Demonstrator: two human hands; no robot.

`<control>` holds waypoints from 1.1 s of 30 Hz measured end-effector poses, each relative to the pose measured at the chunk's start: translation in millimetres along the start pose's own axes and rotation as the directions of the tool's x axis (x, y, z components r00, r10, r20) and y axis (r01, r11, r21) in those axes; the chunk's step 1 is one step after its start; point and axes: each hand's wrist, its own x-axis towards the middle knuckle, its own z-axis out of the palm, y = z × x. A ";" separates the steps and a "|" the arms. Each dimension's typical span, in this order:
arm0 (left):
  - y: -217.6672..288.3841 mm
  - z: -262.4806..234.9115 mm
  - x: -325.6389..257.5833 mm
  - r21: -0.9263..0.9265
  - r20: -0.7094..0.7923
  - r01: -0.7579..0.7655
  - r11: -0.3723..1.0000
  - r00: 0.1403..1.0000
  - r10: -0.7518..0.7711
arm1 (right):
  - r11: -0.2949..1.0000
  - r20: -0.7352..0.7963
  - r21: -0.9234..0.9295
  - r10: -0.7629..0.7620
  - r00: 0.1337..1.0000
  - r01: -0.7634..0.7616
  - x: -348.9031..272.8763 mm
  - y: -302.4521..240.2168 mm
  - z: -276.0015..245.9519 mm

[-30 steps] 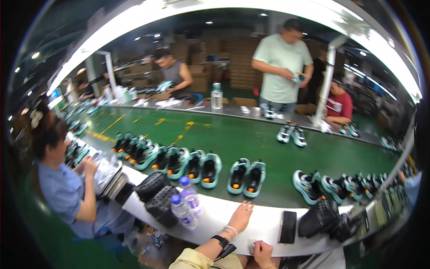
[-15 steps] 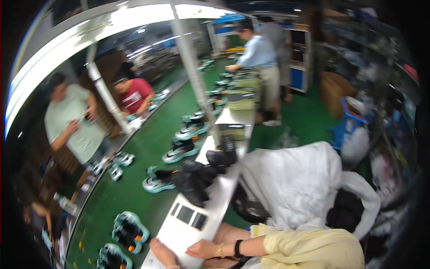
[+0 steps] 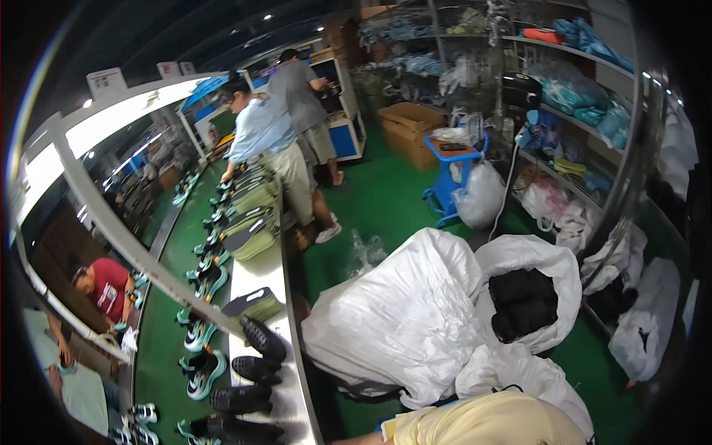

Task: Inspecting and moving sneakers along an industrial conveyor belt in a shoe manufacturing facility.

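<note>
Hands: cannot tell — neither shows, only a yellow sleeve (image 3: 489,423).
Black shoe uppers (image 3: 252,367): lined along the white bench (image 3: 297,400) — within reach beside green belt (image 3: 159,356).
White sacks (image 3: 400,319): open on floor.

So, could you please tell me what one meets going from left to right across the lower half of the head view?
Green conveyor belt → teal shoes → black shoe uppers on the white bench → closed white sack → open white sack of black pieces.

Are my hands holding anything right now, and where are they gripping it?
It cannot be told: neither hand is in view. Only a yellow sleeve shows at the lower edge, beside the white bags and the black shoe parts on the white bench.
</note>
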 end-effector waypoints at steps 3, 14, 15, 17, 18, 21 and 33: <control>35.0 25.5 64.7 0.149 0.128 0.028 0.988 0.991 -0.047 | 0.994 0.274 -0.057 -0.072 0.959 0.091 -3.7 18.2 -1.6; 529.5 180.7 66.6 0.458 0.363 -0.103 0.883 0.928 -0.080 | 0.993 0.016 -0.084 0.088 0.996 -0.087 1.7 133.0 -68.4; 516.8 180.6 79.8 0.461 0.362 -0.093 0.883 0.927 -0.092 | 0.994 0.015 -0.076 0.084 0.996 -0.083 6.6 136.5 -67.4; 460.9 189.9 117.7 0.457 0.392 -0.100 0.884 0.915 -0.100 | 0.992 -0.018 -0.063 0.109 0.994 -0.110 15.3 154.5 -74.1; 419.2 194.0 139.5 0.447 0.420 -0.121 0.886 0.903 -0.089 | 0.990 -0.039 -0.059 0.125 0.991 -0.127 18.7 165.1 -79.9; 134.0 154.8 200.4 0.433 0.428 -0.099 0.896 0.897 -0.108 | 0.989 -0.042 -0.053 0.133 0.990 -0.135 27.5 181.7 -81.6; -110.9 123.0 217.1 0.346 0.396 -0.266 0.900 0.911 0.117 | 0.990 0.136 0.136 0.027 0.990 -0.046 67.5 135.2 -43.1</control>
